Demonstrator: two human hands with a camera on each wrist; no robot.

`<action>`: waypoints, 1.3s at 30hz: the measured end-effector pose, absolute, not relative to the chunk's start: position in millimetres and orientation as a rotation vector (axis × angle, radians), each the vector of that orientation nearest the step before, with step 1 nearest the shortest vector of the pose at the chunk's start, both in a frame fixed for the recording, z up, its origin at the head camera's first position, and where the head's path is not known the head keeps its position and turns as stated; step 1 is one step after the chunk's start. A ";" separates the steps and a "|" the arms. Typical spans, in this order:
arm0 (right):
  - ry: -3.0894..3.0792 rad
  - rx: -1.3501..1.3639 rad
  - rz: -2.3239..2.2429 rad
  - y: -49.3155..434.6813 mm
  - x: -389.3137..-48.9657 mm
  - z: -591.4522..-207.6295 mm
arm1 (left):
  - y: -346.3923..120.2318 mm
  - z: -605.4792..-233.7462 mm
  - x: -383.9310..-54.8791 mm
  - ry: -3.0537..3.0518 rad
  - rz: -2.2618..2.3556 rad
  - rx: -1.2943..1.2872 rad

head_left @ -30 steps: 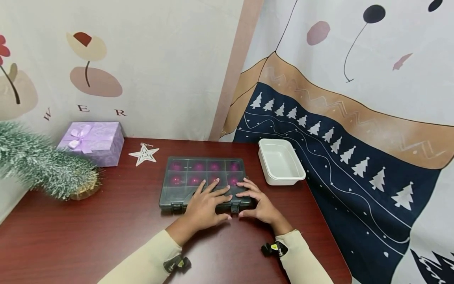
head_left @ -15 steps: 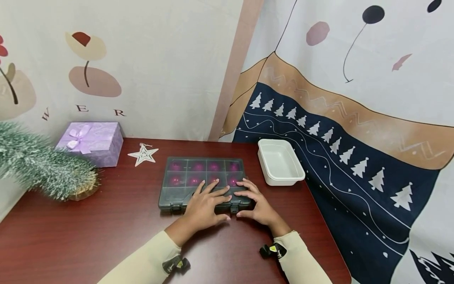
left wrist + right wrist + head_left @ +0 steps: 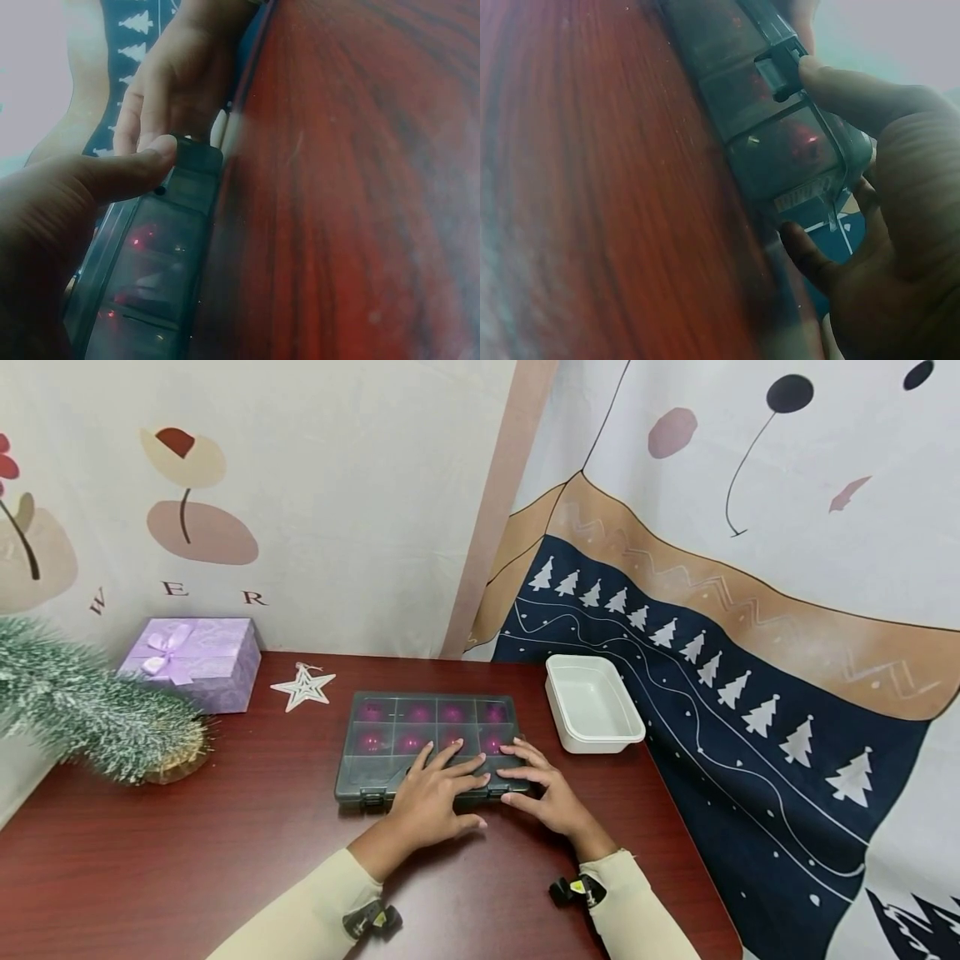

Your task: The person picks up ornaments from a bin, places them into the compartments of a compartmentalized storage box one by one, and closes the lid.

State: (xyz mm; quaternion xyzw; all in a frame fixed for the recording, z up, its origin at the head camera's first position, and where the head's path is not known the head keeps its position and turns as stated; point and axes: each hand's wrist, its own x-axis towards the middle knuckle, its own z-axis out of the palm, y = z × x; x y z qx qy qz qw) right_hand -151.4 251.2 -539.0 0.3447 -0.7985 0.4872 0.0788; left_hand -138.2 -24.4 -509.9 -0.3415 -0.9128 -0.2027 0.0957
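A dark translucent compartment box (image 3: 362, 770) lies on the table, its lid down. Shiny pink baubles (image 3: 372, 742) show through the lid, one per compartment. My left hand (image 3: 429, 802) rests on the lid with fingers spread, its thumb out over the near edge. At the box's right front corner, my right hand (image 3: 553, 800) lays its fingers on the lid. The right wrist view shows its thumb against the front latch (image 3: 781, 69). Another latch (image 3: 372, 797) is on the left of the front side. The left wrist view shows my left thumb (image 3: 150, 161) beside the box edge.
A white rectangular tub (image 3: 596, 703) stands right of the box by the table's edge. Behind and left are a white star ornament (image 3: 303, 687), a purple gift box (image 3: 198, 664) and a frosted small tree (image 3: 90, 702) lying over. Printed curtains hang behind.
My right thumb has moved up from in front of the box onto its right front latch. The left hand and the box stay in place.
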 end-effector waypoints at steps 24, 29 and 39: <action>-2.361 0.975 1.455 246.7 -149.8 -536.2 | -30.0 -504.8 -136.9 -2.697 -0.675 -1.091; -2.347 0.961 1.483 248.9 -148.7 -534.1 | -39.4 -498.0 -138.6 -2.605 -0.941 -1.152; -2.378 0.982 1.427 241.1 -152.8 -516.4 | -87.3 -484.7 -141.4 -2.554 -0.931 -1.044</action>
